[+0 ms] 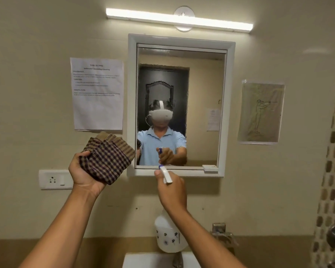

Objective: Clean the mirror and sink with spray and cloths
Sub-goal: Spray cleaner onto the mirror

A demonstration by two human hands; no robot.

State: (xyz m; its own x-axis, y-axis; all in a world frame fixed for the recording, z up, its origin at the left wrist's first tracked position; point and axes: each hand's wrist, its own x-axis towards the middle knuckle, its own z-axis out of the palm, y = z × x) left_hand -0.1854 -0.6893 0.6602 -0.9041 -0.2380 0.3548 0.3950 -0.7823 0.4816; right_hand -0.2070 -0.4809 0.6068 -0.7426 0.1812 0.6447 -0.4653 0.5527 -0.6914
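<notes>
A white-framed mirror [201,78] hangs on the wall ahead, its glass misted with spray over the left and middle. My right hand [171,192] grips a white spray bottle [167,235] by its neck, the blue-tipped nozzle pointing at the mirror's lower edge. My left hand [84,175] is raised to the left of the mirror and holds a folded brown-and-purple checked cloth [108,157]. The white sink [143,260] shows at the bottom edge, below the bottle.
A metal tap [221,233] sits on the wall right of the bottle. A white socket plate [54,179] is beside my left hand. Printed sheet [98,93] and drawing [260,113] flank the mirror. A tube light [179,19] is above.
</notes>
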